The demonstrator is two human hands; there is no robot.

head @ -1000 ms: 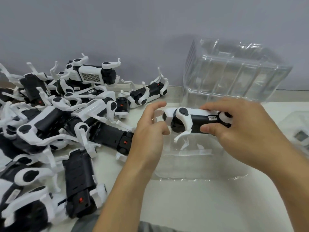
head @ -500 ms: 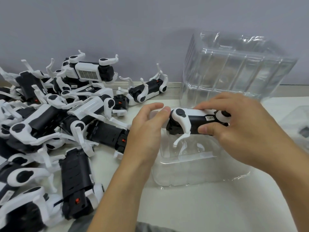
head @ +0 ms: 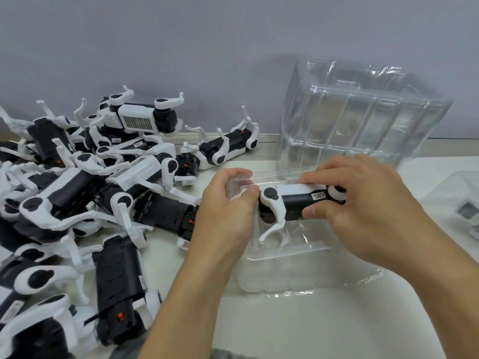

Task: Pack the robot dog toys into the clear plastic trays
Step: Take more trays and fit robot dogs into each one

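Note:
A black and white robot dog toy (head: 293, 202) lies on its side over a clear plastic tray (head: 298, 270) in the middle of the table. My right hand (head: 363, 206) grips the toy's rear end, thumb under the body and fingers over the top. My left hand (head: 228, 211) pinches the tray's clear left rim right beside the toy's head. The toy's white front leg points down into the tray. A pile of several more robot dog toys (head: 85, 193) covers the table's left side.
A tall stack of clear plastic trays (head: 363, 117) stands behind my hands against the grey wall. Another clear tray with a dark item inside (head: 466, 208) sits at the right edge. White tabletop (head: 311, 327) lies in front of the tray.
The toy has come down closer to the tray. My left hand has shifted from the toy's head onto the tray's left rim. My right hand keeps its grip.

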